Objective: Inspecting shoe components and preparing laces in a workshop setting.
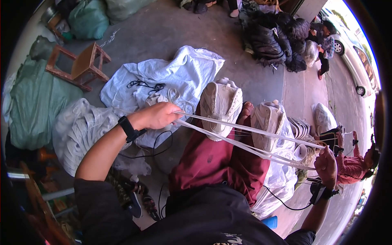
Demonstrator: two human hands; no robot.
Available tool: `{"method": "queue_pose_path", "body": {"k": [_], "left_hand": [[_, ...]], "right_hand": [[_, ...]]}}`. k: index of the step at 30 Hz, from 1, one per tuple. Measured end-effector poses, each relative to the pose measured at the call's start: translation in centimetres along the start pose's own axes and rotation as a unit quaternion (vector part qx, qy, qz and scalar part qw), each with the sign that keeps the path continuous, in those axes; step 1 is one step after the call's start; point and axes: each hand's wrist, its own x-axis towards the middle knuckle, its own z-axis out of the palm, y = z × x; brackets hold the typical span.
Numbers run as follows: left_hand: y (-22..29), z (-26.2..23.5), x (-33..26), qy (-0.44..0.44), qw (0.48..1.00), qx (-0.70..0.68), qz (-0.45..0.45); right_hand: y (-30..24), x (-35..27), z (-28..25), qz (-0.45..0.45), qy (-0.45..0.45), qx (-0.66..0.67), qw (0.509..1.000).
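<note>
"Laces (261,132) are stretching taut above the left shoe (221,104). Why so?"

"The left hand (161,115), left of that shoe, is pinching the strands; the right hand (326,167), well to its right, is gripping them too. This tension is probably preventing tangles. The knees (204,143) are seemingly supporting the shoe."

"What is crowding around it?"

"The right shoe (267,118) is resting beside it. Beyond-left, a black cord (158,87) is lying on white cloth (163,69). Nothing is visibly blocking the strands."

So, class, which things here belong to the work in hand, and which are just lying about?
In the work:
long white laces, stretched between left hand and right hand
two off-white shoes at the knees

Apparently lying about:
brown wooden chair
large green sack
tangled thin black cord
</note>
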Motion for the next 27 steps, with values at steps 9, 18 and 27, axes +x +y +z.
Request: {"method": "queue_pose_path", "body": {"k": [9,18,27], "left_hand": [[1.5,0.7,0.6,-0.061,0.996,-0.008,-0.06],[1.0,1.4,1.2,-0.081,0.996,-0.016,-0.042],[0.5,1.6,1.6,-0.073,0.994,-0.069,-0.042]], "right_hand": [[0.7,-0.2,-0.1,0.009,0.023,0.151,0.988],[0.8,-0.1,0.3,-0.022,0.053,0.237,0.97],[-0.1,-1.2,-1.6,0.002,-0.005,0.115,0.993]]}}
